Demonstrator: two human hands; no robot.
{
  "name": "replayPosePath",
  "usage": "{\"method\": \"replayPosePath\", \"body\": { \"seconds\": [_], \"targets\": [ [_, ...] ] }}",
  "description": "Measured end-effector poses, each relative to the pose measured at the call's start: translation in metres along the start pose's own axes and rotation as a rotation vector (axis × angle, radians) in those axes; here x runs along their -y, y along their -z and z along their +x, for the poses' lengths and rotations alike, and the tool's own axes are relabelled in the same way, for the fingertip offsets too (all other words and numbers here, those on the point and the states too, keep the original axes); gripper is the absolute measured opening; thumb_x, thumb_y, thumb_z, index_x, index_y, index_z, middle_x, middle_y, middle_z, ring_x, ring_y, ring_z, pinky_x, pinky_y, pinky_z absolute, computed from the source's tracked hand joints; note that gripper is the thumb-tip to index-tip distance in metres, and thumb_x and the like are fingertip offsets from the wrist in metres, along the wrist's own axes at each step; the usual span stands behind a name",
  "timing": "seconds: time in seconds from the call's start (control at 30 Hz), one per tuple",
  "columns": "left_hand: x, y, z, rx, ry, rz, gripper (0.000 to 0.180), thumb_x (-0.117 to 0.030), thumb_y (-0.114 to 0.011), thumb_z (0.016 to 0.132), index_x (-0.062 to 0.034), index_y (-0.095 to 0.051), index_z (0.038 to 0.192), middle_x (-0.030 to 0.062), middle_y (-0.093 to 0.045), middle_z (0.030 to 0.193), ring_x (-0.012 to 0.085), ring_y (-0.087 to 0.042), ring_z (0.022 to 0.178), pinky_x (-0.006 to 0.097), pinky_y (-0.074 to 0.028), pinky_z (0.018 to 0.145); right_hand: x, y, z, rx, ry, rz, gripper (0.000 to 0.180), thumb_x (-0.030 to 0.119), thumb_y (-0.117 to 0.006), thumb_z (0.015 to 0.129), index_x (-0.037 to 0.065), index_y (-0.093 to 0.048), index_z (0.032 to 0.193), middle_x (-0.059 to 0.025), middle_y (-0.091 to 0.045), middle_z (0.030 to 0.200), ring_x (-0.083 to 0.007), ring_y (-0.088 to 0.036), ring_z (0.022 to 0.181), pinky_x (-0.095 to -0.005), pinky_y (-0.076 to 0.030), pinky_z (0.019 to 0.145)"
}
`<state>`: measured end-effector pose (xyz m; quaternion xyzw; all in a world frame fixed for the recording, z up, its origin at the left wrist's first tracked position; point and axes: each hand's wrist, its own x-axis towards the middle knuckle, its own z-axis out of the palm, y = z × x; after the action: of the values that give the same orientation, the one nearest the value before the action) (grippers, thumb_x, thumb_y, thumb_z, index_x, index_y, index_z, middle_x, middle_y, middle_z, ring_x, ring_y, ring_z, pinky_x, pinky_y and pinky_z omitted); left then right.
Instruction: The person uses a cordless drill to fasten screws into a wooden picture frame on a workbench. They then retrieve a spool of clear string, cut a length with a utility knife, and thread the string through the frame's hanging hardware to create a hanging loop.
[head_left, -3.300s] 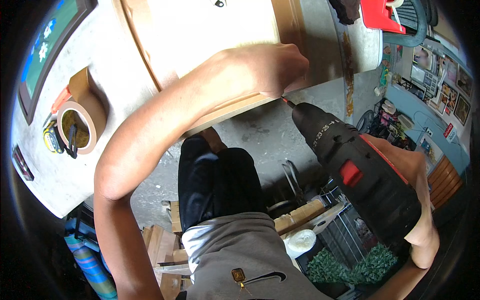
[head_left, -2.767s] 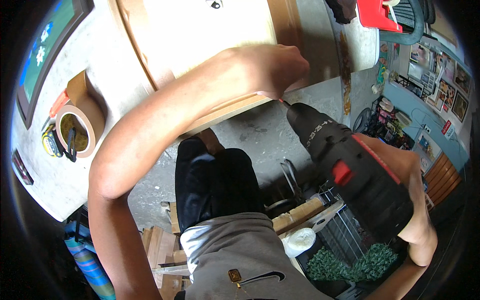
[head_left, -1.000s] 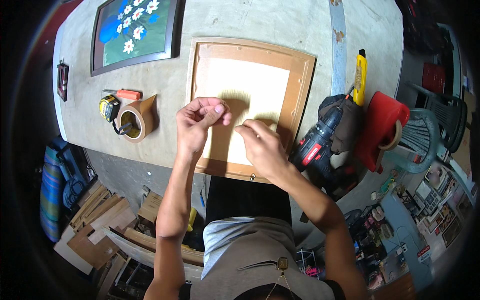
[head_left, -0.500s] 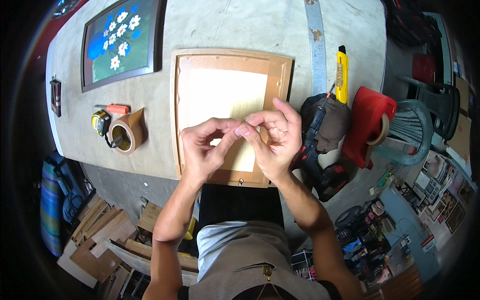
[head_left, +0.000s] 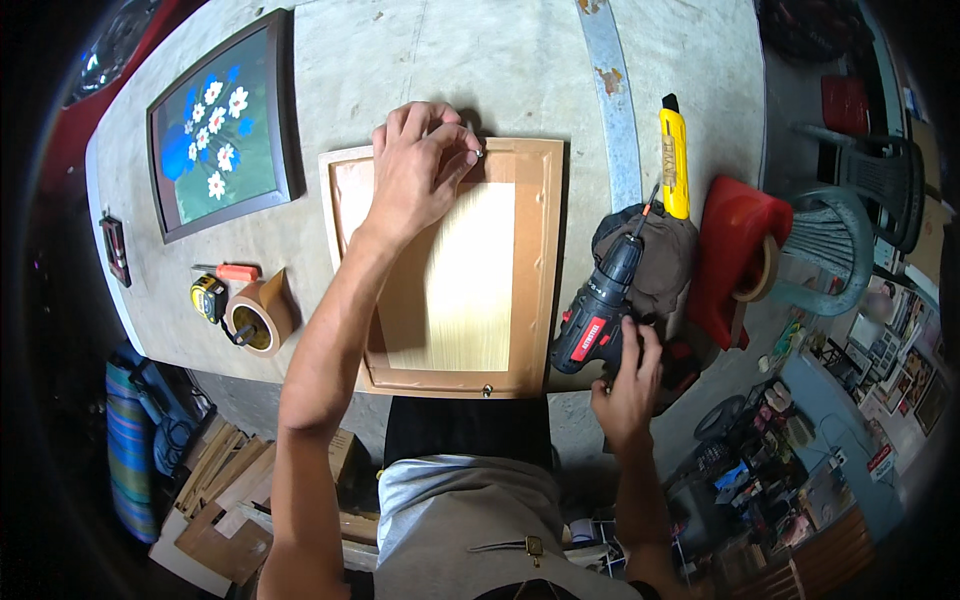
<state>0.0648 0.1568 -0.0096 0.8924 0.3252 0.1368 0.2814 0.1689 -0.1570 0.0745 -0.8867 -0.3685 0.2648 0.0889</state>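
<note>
A picture frame (head_left: 555,260) lies face down on the table, its pale backing panel (head_left: 465,290) set inside brown paper tape. My left hand (head_left: 415,170) reaches over to the frame's far edge. Its thumb and index finger pinch a small shiny metal piece (head_left: 479,153) against the wood; the fingers hide most of it. A small metal hanger (head_left: 487,391) sits on the near edge of the frame. To the right, my right hand (head_left: 632,385) is closed around the handle of a black and red cordless drill (head_left: 597,320), which has a bit in its chuck.
A dark cap-like cloth item (head_left: 665,260) lies behind the drill, beside a yellow utility knife (head_left: 674,165), a metal strip (head_left: 610,100) and a red container (head_left: 740,240). At left are a framed flower painting (head_left: 220,130), a tape roll (head_left: 262,320), a tape measure (head_left: 208,298) and a screwdriver (head_left: 235,271).
My hands, together over the frame before, have parted. The left moved to the frame's far edge; the right went to the drill, which has turned. The frame appears lower in view.
</note>
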Motion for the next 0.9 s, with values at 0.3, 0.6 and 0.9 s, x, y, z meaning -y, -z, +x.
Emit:
{"method": "replayPosePath", "body": {
  "seconds": [0.3, 0.6, 0.9],
  "targets": [
    [0.002, 0.013, 0.023, 0.267, 0.046, -0.050, 0.013, -0.014, -0.066, 0.077, -0.0115, -0.065, 0.089, 0.0062, -0.057, 0.106, 0.0274, -0.048, 0.107, 0.041, -0.032, 0.092, -0.028, -0.012, 0.003, -0.185, 0.303, 0.074, 0.066, -0.001, -0.058, 0.063, -0.003, -0.048, 0.128, -0.0266, -0.049, 0.123, -0.0438, -0.054, 0.103, -0.0489, -0.046, 0.086],
    [-0.002, 0.019, 0.030, 0.314, 0.038, -0.050, 0.007, -0.014, -0.062, 0.082, -0.0099, -0.066, 0.086, 0.0031, -0.057, 0.101, 0.0247, -0.046, 0.106, 0.043, -0.032, 0.091, 0.039, 0.099, 0.004, 0.110, -0.253, 0.349, 0.055, 0.017, -0.073, 0.074, 0.003, -0.049, 0.122, -0.0097, -0.063, 0.099, -0.0206, -0.063, 0.090, -0.0344, -0.051, 0.080],
    [0.004, 0.009, 0.028, 0.199, 0.029, -0.084, 0.010, -0.019, -0.065, 0.082, -0.0104, -0.065, 0.087, 0.0032, -0.057, 0.099, 0.0227, -0.046, 0.105, 0.040, -0.030, 0.089, 0.078, 0.123, 0.074, 0.137, 0.393, 0.077, 0.034, 0.012, -0.076, 0.072, 0.008, -0.064, 0.103, -0.0037, -0.067, 0.096, -0.0183, -0.065, 0.082, -0.0316, -0.051, 0.075]
  ]
}}
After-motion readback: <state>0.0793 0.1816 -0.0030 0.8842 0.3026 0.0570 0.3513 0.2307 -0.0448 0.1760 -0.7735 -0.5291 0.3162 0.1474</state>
